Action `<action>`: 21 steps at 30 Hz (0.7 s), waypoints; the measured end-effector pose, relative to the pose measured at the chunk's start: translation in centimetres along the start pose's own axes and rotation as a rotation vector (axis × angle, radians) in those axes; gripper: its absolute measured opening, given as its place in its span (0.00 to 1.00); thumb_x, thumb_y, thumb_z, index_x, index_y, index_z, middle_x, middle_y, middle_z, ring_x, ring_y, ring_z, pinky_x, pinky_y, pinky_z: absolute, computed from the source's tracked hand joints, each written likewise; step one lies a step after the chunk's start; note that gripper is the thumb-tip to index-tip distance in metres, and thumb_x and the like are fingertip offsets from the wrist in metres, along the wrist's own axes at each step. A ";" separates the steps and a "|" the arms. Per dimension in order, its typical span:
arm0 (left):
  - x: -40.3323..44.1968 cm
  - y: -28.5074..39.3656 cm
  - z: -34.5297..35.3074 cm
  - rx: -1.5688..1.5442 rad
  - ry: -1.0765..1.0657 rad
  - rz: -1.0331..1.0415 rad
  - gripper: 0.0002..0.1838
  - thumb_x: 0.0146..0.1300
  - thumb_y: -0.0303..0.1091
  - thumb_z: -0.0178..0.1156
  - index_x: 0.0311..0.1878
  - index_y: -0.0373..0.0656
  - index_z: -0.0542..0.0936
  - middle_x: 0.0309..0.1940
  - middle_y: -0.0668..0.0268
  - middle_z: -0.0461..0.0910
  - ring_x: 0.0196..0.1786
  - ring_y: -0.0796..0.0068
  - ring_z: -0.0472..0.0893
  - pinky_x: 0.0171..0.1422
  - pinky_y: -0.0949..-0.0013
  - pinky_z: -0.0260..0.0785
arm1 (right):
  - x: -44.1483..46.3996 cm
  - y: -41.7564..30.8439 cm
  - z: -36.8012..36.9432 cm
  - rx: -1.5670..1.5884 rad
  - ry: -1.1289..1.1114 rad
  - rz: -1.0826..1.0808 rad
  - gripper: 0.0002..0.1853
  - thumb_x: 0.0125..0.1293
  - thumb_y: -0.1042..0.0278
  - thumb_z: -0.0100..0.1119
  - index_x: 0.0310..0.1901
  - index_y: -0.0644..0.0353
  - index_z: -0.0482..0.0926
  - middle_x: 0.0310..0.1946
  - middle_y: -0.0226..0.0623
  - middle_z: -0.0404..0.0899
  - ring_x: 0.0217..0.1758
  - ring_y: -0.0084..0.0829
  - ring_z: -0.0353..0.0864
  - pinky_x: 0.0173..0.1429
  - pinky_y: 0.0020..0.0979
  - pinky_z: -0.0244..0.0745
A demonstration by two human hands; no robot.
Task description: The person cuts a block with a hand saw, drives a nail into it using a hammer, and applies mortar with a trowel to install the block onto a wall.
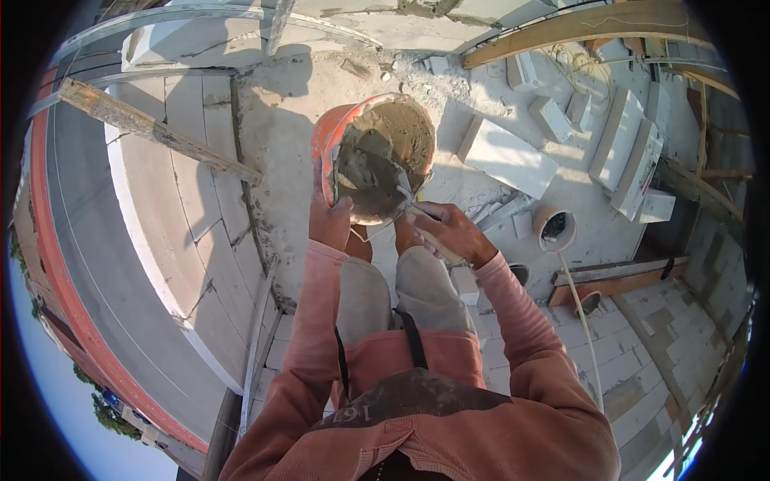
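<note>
An orange bucket point(327, 132) with a mortar-crusted rim is held in front of my legs, tilted so its inside shows. Wet grey-brown mortar point(393, 140) lies in it. My left hand point(330, 220) is closed on the near left side of the rim. At the near right side, my right hand point(453, 232) is wrapped round the handle of a trowel point(406, 192). The trowel's metal neck reaches over the rim into the bucket, and its blade is mostly hidden in the mortar.
Pale blocks point(509, 156) lie on the dusty floor to the right. A second bucket point(555, 228) stands there with a pale hose or cord beside it. Low block walls point(180, 184) run along the left, with a wooden plank point(160, 132) leaning across. A timber beam point(585, 28) crosses the upper right.
</note>
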State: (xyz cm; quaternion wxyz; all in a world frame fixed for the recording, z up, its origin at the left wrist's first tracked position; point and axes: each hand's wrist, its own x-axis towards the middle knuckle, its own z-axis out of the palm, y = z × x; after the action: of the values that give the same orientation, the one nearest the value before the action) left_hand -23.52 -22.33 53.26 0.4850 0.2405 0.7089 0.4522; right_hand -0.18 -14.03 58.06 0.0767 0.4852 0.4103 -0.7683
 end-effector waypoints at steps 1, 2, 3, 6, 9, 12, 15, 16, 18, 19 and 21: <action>0.1 -0.5 -0.3 -0.085 -0.001 -0.067 0.38 0.57 0.16 0.50 0.74 0.35 0.61 0.57 0.59 0.78 0.53 0.71 0.81 0.60 0.71 0.75 | -0.4 1.1 -0.9 0.193 -0.026 0.025 0.20 0.75 0.55 0.57 0.56 0.63 0.81 0.34 0.43 0.84 0.24 0.28 0.80 0.26 0.29 0.74; 0.3 -1.1 -0.5 -0.156 -0.002 -0.107 0.36 0.57 0.16 0.51 0.73 0.35 0.63 0.55 0.60 0.78 0.51 0.71 0.81 0.58 0.69 0.77 | -0.9 3.0 -1.6 0.386 -0.053 0.052 0.21 0.75 0.55 0.56 0.58 0.64 0.80 0.34 0.40 0.84 0.23 0.24 0.79 0.23 0.26 0.72; 0.4 -1.5 -0.7 -0.228 -0.005 -0.149 0.34 0.57 0.17 0.51 0.71 0.35 0.64 0.52 0.60 0.78 0.49 0.71 0.82 0.55 0.67 0.79 | -1.6 3.6 -1.8 0.579 -0.079 0.080 0.22 0.76 0.56 0.56 0.61 0.64 0.79 0.35 0.38 0.83 0.22 0.20 0.78 0.20 0.23 0.70; 0.7 -2.2 -1.0 -0.278 0.008 -0.258 0.31 0.57 0.17 0.52 0.67 0.37 0.67 0.50 0.60 0.79 0.47 0.68 0.83 0.51 0.58 0.83 | -3.5 3.9 -3.0 0.774 -0.157 0.039 0.25 0.75 0.59 0.55 0.65 0.68 0.74 0.34 0.40 0.82 0.22 0.24 0.78 0.18 0.22 0.71; 0.6 -2.4 -0.4 -0.345 0.036 -0.271 0.28 0.58 0.18 0.53 0.65 0.38 0.68 0.49 0.59 0.79 0.47 0.65 0.84 0.49 0.54 0.85 | -4.5 1.8 -4.6 0.911 -0.181 -0.096 0.28 0.73 0.60 0.54 0.67 0.73 0.69 0.35 0.47 0.80 0.19 0.25 0.76 0.17 0.23 0.71; 0.5 -1.4 0.3 -0.454 0.050 -0.333 0.33 0.57 0.17 0.52 0.69 0.40 0.66 0.48 0.62 0.78 0.42 0.72 0.81 0.43 0.64 0.81 | -5.7 -3.0 -7.6 0.799 -0.014 -0.294 0.32 0.69 0.60 0.54 0.68 0.75 0.65 0.36 0.49 0.78 0.18 0.26 0.73 0.16 0.24 0.68; -0.2 -2.0 0.0 -0.448 0.095 -0.378 0.36 0.56 0.17 0.52 0.72 0.42 0.65 0.48 0.64 0.77 0.41 0.74 0.80 0.39 0.68 0.80 | -6.8 -9.7 -11.3 0.427 0.311 -0.456 0.31 0.68 0.61 0.54 0.66 0.75 0.68 0.36 0.44 0.77 0.18 0.25 0.73 0.19 0.24 0.68; -0.3 -2.6 -0.2 -0.430 0.117 -0.378 0.37 0.56 0.17 0.52 0.72 0.43 0.64 0.48 0.63 0.77 0.41 0.74 0.81 0.38 0.67 0.81 | -6.7 -11.2 -12.7 0.311 0.391 -0.513 0.29 0.68 0.61 0.53 0.65 0.75 0.69 0.36 0.42 0.78 0.19 0.25 0.73 0.21 0.25 0.69; -0.6 -4.0 -1.0 -0.376 0.097 -0.363 0.29 0.57 0.20 0.54 0.65 0.41 0.68 0.46 0.61 0.78 0.42 0.67 0.84 0.41 0.60 0.85 | -6.2 -15.3 -14.3 0.023 0.581 -0.572 0.22 0.70 0.61 0.52 0.58 0.68 0.79 0.34 0.43 0.80 0.21 0.24 0.78 0.25 0.25 0.74; -0.8 -4.3 -1.2 -0.350 0.089 -0.356 0.26 0.58 0.22 0.55 0.62 0.41 0.70 0.45 0.60 0.79 0.42 0.64 0.85 0.42 0.57 0.86 | -5.5 -16.6 -15.3 -0.174 0.667 -0.511 0.21 0.69 0.61 0.53 0.57 0.68 0.79 0.35 0.45 0.81 0.24 0.28 0.80 0.28 0.28 0.76; -1.5 -3.2 -0.9 -0.382 0.139 -0.383 0.26 0.58 0.23 0.56 0.62 0.41 0.70 0.44 0.61 0.79 0.41 0.65 0.85 0.40 0.58 0.86 | -4.2 -18.8 -17.2 -0.564 0.824 -0.372 0.21 0.68 0.60 0.55 0.55 0.67 0.80 0.37 0.49 0.82 0.29 0.35 0.84 0.33 0.36 0.81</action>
State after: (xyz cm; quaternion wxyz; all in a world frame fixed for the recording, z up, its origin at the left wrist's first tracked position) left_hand -23.36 -25.36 51.26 0.5485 -0.0253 0.6749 0.4929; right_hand 4.04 9.16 68.53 -0.1008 0.6264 0.6763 -0.3743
